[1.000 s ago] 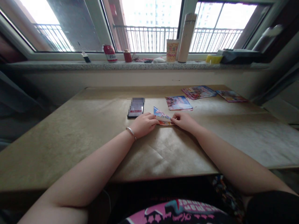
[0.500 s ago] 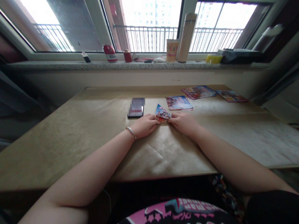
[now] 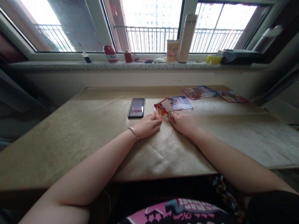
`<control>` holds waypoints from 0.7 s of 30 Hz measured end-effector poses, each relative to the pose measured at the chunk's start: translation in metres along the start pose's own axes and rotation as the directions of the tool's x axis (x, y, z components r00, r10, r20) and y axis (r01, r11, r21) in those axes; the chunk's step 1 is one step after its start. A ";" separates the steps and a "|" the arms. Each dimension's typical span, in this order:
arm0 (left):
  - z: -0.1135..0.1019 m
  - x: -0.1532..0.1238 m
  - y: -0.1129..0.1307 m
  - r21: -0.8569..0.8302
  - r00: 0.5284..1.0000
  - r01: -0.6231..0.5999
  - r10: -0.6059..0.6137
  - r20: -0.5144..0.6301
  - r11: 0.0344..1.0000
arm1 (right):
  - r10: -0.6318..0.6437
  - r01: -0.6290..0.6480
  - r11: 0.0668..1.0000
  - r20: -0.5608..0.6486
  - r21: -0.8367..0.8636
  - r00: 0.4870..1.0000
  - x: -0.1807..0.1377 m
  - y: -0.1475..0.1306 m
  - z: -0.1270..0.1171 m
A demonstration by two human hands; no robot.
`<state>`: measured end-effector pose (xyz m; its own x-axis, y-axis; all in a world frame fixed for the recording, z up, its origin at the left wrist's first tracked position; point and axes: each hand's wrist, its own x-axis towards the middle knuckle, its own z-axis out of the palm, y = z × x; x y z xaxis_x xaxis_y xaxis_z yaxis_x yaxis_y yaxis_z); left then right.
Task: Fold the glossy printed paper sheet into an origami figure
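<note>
A small folded sheet of coloured paper [image 3: 161,111], red and printed, stands partly lifted off the brown paper-covered table [image 3: 93,130]. My right hand [image 3: 183,123] pinches the sheet's right edge and holds a pale flap up. My left hand [image 3: 148,126], with a thin bracelet at the wrist, rests on the table with its fingertips at the sheet's lower left corner. A dark phone [image 3: 136,109] lies just beyond my left hand.
More coloured printed sheets lie behind, one [image 3: 179,103] close to the folded sheet and two others [image 3: 199,92] [image 3: 231,96] at the far right. The windowsill holds a red can [image 3: 110,53], a paper cup [image 3: 172,50], a tall flask [image 3: 186,39] and a yellow tape roll [image 3: 213,59].
The folded sheet has been turned and raised: it lay flatter between both hands, now its red side faces me and a flap is lifted. My right hand moved slightly away from me.
</note>
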<state>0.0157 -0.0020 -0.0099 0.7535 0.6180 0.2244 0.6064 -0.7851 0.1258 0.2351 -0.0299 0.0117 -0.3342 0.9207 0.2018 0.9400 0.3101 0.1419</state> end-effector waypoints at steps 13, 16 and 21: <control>0.003 -0.003 -0.002 -0.062 1.000 0.003 -0.002 0.006 0.998 | -0.189 0.190 0.982 -0.055 0.013 0.981 0.005 0.011 0.012; 0.003 -0.002 -0.004 -0.080 1.000 0.000 0.001 0.018 0.997 | -0.163 0.166 0.985 -0.060 0.054 0.985 0.006 0.016 0.014; 0.000 -0.001 -0.002 -0.063 1.000 0.007 -0.006 0.020 0.998 | -0.114 0.119 0.982 -0.046 0.144 0.992 0.010 0.022 0.017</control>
<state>0.0131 -0.0010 -0.0103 0.7548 0.6234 0.2040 0.5947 -0.7816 0.1881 0.2535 -0.0096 0.0006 -0.4417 0.8675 0.2289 0.8935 0.4485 0.0242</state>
